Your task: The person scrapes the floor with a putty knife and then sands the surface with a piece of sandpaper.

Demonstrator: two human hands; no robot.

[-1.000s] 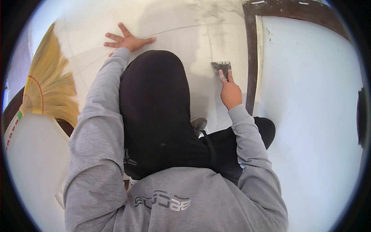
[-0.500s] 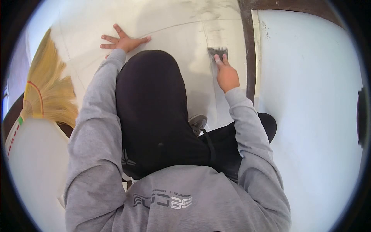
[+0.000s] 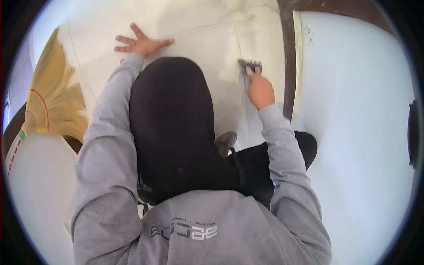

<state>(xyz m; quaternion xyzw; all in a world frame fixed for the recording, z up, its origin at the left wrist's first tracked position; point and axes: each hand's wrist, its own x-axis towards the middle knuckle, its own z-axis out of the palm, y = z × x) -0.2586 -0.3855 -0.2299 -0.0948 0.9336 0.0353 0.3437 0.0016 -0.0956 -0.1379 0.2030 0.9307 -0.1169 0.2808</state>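
My right hand [image 3: 261, 92] grips a dark, flat scraper [image 3: 250, 63] against the pale tiled floor [image 3: 198, 46]. Its wide edge points away from me, with dark residue along it, and it sits on a tile joint. The thumb and fingers press on the blade; part of the tool is hidden under them. Beyond it, grey smears mark the tiles. My left hand [image 3: 143, 44] lies flat on the floor with fingers spread, just past my raised knee, holding nothing.
A straw broom [image 3: 53, 97] lies at the left. Dark brown trim [image 3: 289, 62] borders the floor on the right, beside a large whitish panel [image 3: 353, 110]. My bent legs in black trousers [image 3: 172, 119] and a shoe [image 3: 225, 141] take up the middle.
My right hand and the scraper have come slightly towards me. The grey smears ahead of the blade look fainter. My left hand stays planted; the view has shifted a little.
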